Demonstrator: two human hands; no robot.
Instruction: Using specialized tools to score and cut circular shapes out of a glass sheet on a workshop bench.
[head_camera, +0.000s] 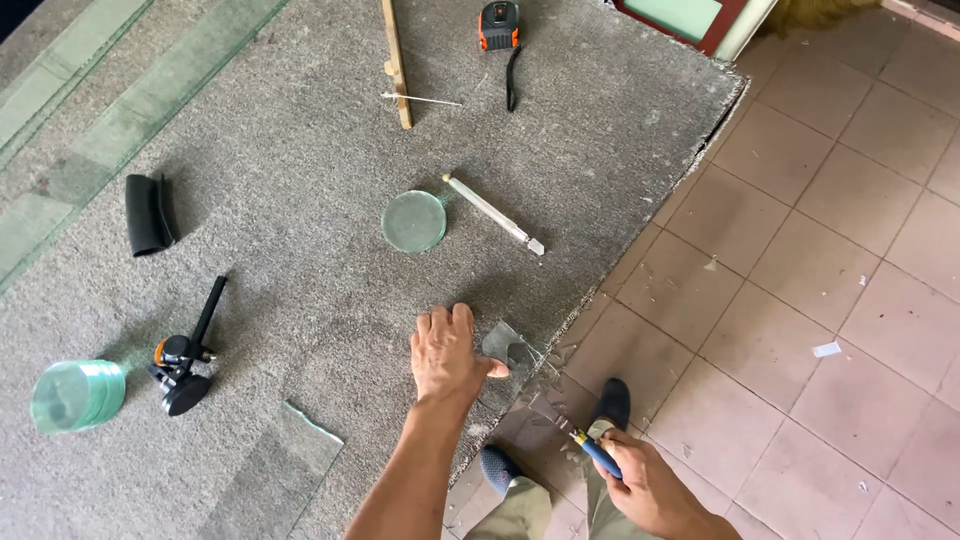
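Observation:
My left hand (447, 352) lies flat on the grey carpeted table, pressing down a small clear glass piece (505, 345) whose jagged edge juts over the table's rim. My right hand (650, 490) is below the rim, shut on blue-handled pliers (597, 455) whose jaws point up toward the glass overhang. A round glass disc (414, 221) lies further in on the carpet, with a slim glass cutter (493, 213) beside it to the right.
On the carpet: a stack of glass discs (77, 396), a black circle cutter (185, 358), a black curved piece (148, 214), a glass offcut (290, 455), a wooden stick (396, 62), a tape measure (499, 26). Glass chips litter the tiled floor (820, 260) by my shoes (612, 402).

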